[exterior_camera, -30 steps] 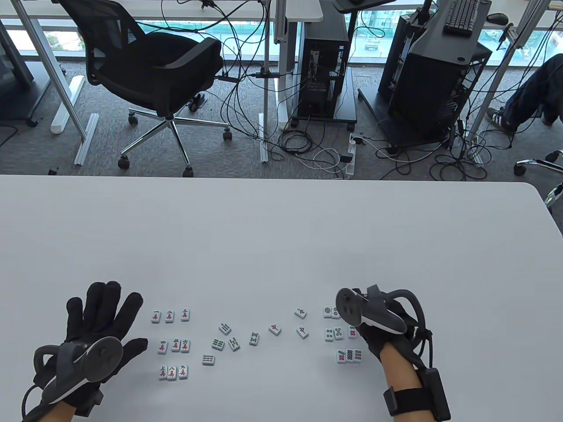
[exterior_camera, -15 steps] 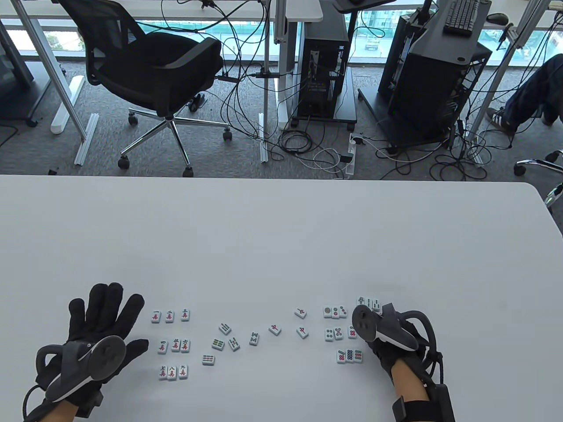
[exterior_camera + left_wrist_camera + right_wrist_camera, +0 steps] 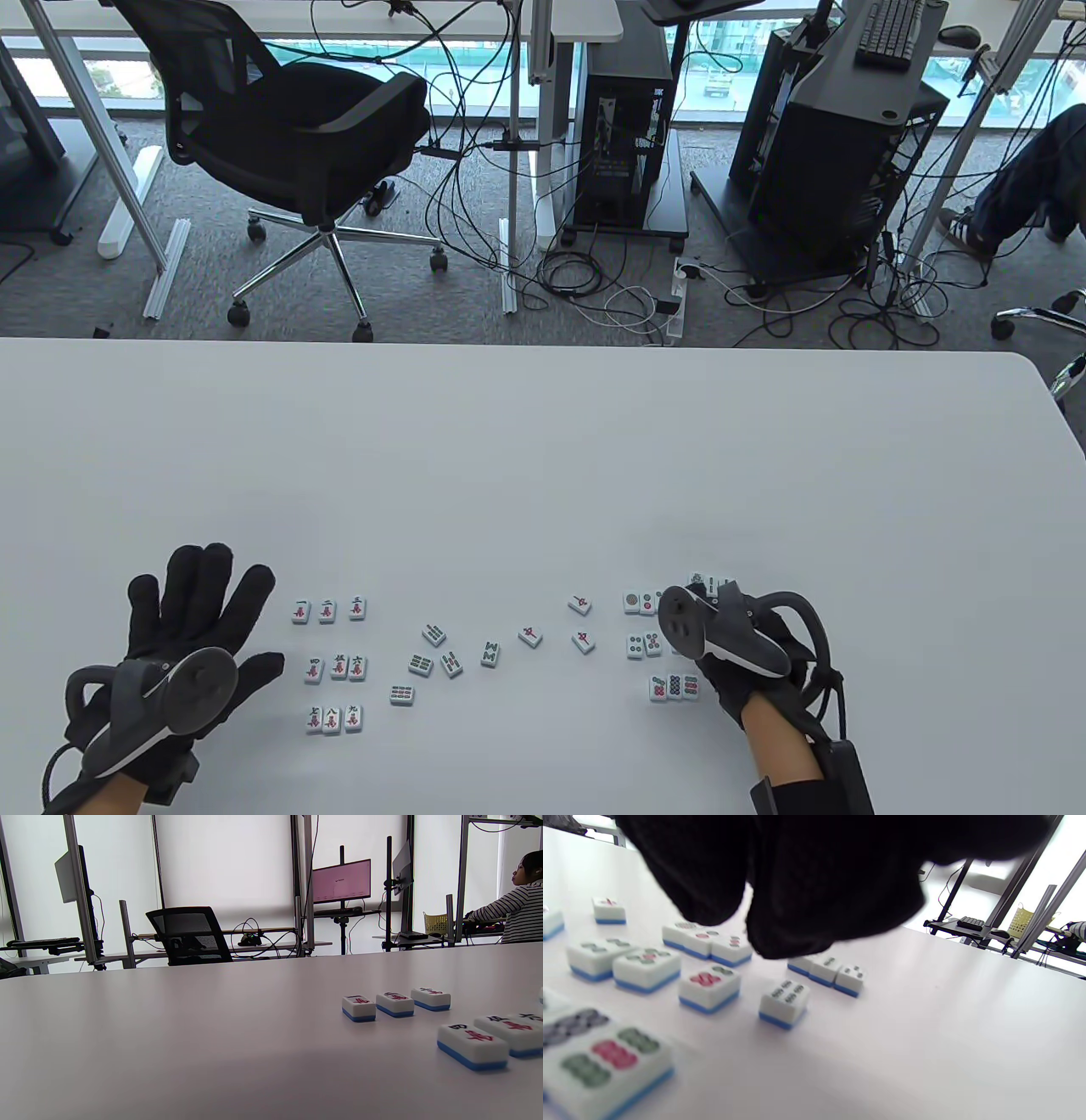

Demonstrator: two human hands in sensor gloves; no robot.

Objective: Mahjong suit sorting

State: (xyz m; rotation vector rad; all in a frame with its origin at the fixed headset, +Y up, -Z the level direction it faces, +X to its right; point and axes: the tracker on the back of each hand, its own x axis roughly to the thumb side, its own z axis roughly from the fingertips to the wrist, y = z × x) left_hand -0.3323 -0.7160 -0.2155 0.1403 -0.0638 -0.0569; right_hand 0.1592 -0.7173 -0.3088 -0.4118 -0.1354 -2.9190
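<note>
Under the right hand, at 4 o'clock on the bench, the right wrist view alone shows its fingers hanging above the tiles, holding nothing. Left hand lies flat, fingers spread; wide bare bench toward 12.

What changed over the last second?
The right hand pulled back toward the person from the far right tiles, then shifted slightly left and away again, over the white dot-suit mahjong tiles. No tile visibly taken or released. The left hand stayed flat beside the character tiles; the loose middle tiles unmoved.
</note>
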